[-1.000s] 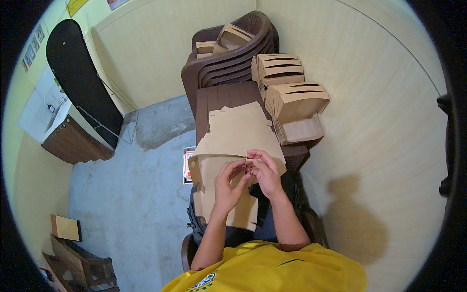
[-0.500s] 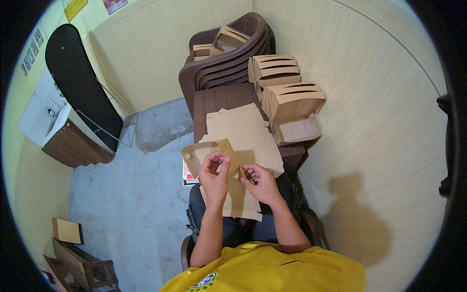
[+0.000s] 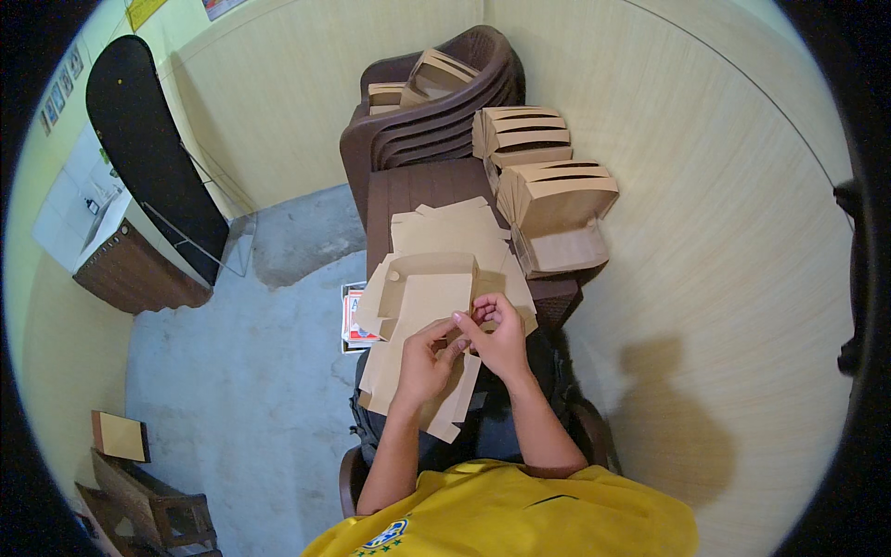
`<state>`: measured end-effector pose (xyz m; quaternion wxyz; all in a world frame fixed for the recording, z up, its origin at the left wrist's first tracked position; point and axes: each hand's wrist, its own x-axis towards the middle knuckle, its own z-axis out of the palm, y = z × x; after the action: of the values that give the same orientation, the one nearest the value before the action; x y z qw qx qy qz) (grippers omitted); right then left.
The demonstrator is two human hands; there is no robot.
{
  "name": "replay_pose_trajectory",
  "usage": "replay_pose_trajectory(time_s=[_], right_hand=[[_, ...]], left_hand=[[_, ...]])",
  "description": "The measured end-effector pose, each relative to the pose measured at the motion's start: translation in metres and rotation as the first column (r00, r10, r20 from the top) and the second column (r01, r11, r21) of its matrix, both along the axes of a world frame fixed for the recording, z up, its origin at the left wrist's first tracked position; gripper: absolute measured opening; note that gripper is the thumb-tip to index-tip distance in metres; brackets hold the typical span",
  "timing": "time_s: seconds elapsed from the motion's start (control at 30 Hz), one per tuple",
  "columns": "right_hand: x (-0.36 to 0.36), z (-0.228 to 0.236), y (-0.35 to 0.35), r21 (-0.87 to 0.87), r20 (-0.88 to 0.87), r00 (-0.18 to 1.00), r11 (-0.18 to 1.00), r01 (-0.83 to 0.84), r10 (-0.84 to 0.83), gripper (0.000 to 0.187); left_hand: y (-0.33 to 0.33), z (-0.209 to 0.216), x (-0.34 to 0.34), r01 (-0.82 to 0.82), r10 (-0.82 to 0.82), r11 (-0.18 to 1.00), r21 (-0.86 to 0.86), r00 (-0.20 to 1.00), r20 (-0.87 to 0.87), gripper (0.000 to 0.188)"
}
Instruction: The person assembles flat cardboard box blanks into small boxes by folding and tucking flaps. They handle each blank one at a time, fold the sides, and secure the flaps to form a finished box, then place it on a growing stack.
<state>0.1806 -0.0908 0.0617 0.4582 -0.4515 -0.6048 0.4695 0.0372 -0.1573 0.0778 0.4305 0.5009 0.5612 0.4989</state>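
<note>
A partly folded brown cardboard box lies over my lap and the near end of a brown plastic table, its back and side walls raised. An unfolded flap of it hangs over my legs. My left hand pinches the box at its near right corner, fingers curled. Right beside it, my right hand grips the same corner, its thumb almost touching my left fingers. The fingers hide the edge being held. Under the box lie flat cardboard blanks.
Folded cardboard boxes are stacked along the right wall. More boxes sit on stacked brown plastic chairs at the back. Left of the table are printed papers. A black ironing-board-like panel leans by a sink cabinet.
The box has turned and come down flatter, its open inside now facing up. My left hand has moved right and down, and both hands have come together at the near right corner.
</note>
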Motion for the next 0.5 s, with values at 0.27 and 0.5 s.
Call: replay_pose_trajectory(time_s=[0.27, 0.5], right_hand=[[0.013, 0.014, -0.001, -0.144, -0.179, 0.953, 0.952, -0.27, 0.243, 0.015], [0.014, 0.019, -0.01, 0.152, 0.164, 0.972, 0.969, -0.192, 0.167, 0.014]], left_hand=[[0.0, -0.004, -0.002, -0.401, 0.394, 0.916, 0.002, 0.902, 0.176, 0.03], [-0.002, -0.011, 0.005, -0.306, 0.308, 0.948, -0.082, 0.831, 0.463, 0.034]])
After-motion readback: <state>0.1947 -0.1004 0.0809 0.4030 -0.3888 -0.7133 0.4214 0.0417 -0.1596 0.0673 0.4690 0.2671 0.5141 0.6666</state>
